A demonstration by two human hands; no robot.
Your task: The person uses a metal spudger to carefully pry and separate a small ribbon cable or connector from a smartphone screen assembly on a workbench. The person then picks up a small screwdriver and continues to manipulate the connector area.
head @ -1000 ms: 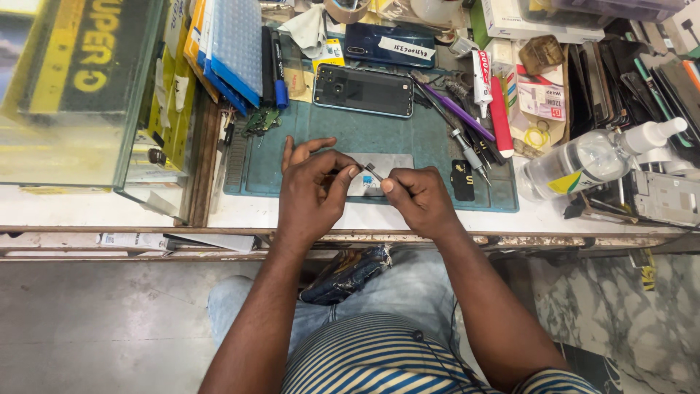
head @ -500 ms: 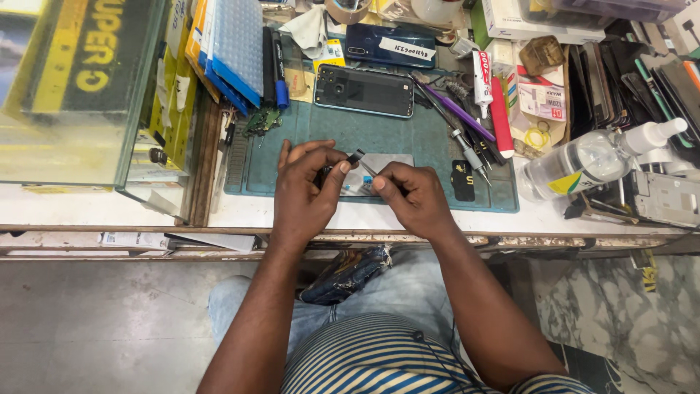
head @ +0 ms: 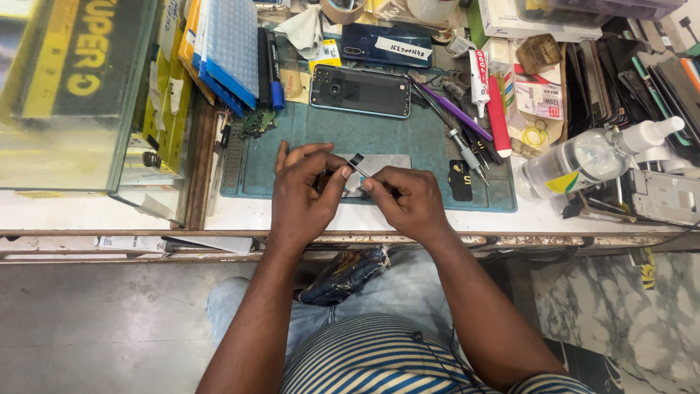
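Note:
Both of my hands meet over the front of a teal work mat (head: 408, 138). My right hand (head: 410, 202) pinches thin metal tweezers (head: 362, 172) whose tip carries a small black part (head: 356, 158). Beside it, my left hand (head: 305, 195) curls around a small dark piece, thumb close to the tweezers. A grey metal plate (head: 386, 162) lies flat on the mat just beyond my fingers. Most of the piece in the left hand is hidden by the fingers.
A dark phone back (head: 360, 91) lies at the mat's far side, a blue phone (head: 386, 44) behind it. Screwdrivers (head: 456, 124) and a glue tube (head: 479, 71) lie to the right, a plastic bottle (head: 576, 164) beyond. A glass case (head: 73, 95) stands left.
The tweezers' tip with the small black part has lifted away from the left fingers and now stands above the grey plate. Both hands stayed over the mat's front.

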